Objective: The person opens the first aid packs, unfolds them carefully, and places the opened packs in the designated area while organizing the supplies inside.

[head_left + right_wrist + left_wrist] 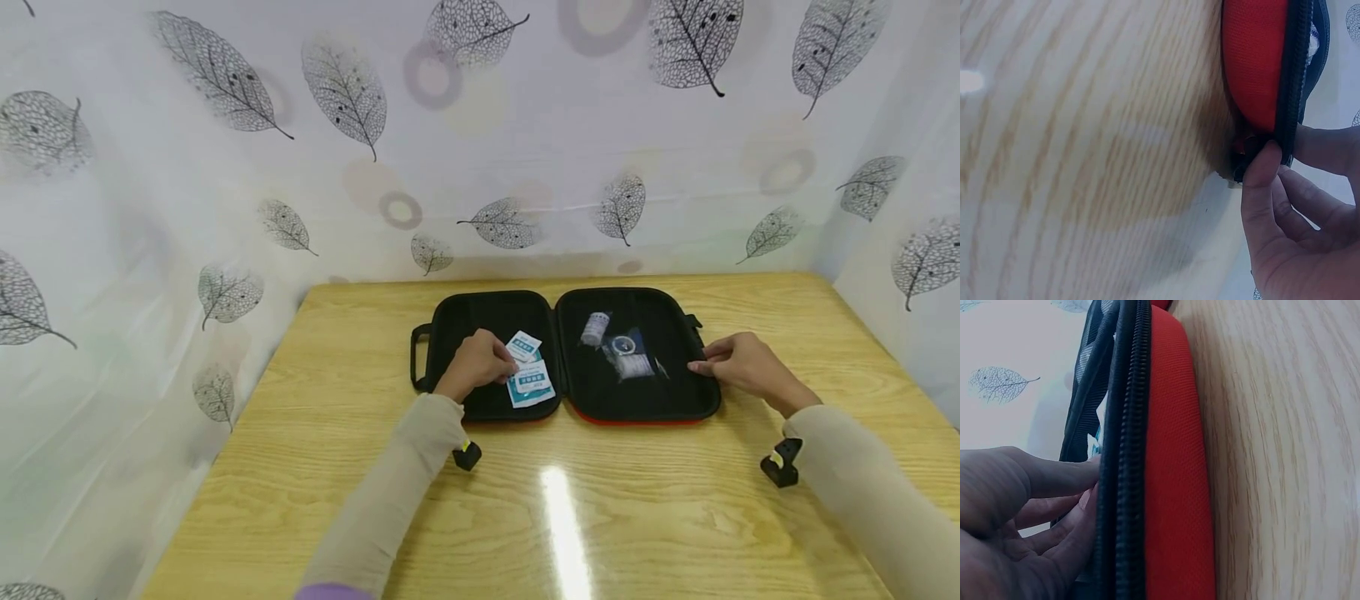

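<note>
An open zip case with black lining and a red outside lies flat, its left half (468, 310) and right half (637, 400) spread apart. White-and-teal sachets (533, 377) lie overlapping in the left half. Above that half, my left hand (477, 362) pinches the left edge of a sachet between thumb and fingers; the case rim (1124, 487) partly hides the fingertips in the left wrist view. My right hand (742, 362) holds the right half's outer rim, thumb on the inner side and fingers outside, near the zipper (1297, 75).
In the right half lie a white roll (596, 328), a clear bag (632, 367) with white contents, and a round clear-and-white item (623, 345). A carry handle (420, 354) sticks out on the left. The case rests on a wooden table (360, 467) before a leaf-patterned curtain (525, 167).
</note>
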The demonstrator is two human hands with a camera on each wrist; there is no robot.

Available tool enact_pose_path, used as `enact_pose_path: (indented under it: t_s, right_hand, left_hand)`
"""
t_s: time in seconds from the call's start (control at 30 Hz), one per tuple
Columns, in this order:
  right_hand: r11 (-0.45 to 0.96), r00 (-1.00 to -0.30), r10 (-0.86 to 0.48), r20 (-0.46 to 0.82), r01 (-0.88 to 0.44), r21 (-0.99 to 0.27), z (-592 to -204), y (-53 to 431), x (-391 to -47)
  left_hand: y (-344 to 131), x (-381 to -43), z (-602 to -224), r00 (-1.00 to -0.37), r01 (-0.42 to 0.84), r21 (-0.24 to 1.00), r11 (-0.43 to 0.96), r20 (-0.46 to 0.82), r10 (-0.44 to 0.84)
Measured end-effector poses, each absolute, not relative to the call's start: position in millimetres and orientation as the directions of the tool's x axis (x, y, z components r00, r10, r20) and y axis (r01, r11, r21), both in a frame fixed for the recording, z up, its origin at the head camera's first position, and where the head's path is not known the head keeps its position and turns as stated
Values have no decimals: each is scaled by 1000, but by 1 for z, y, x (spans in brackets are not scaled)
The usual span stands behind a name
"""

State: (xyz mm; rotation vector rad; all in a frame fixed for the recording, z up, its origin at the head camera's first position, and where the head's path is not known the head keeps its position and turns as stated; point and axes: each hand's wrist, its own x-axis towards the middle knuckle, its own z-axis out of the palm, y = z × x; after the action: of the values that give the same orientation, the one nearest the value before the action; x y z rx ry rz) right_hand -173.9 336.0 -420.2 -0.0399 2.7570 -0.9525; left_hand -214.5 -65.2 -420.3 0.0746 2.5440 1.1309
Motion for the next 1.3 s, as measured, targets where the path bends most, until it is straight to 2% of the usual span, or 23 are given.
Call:
enact_pose_path:
  t_s: [0.33,0.67,1.0,1.3]
  right_hand:
    - [783,-975,-91,-205,57,-619,-420,335,-174]
    - [783,-973,-91,-212,62,-619,-417,334,-172]
    - [776,-972,-93,-215,64,-627,-417,334,-171]
    - [769,-970,-101,-221,65,-636,-418,334,-171]
  left_hand:
    - [-65,-215,-420,-931,-86,720,688,-303,201]
    - [-84,-214,-403,-948,-95,819,566,-249,200]
    - [-119,-228,-400,-990,-124,861,494,-144,2]
    - [-141,-236,-403,-973,-162,779,605,-25,-228]
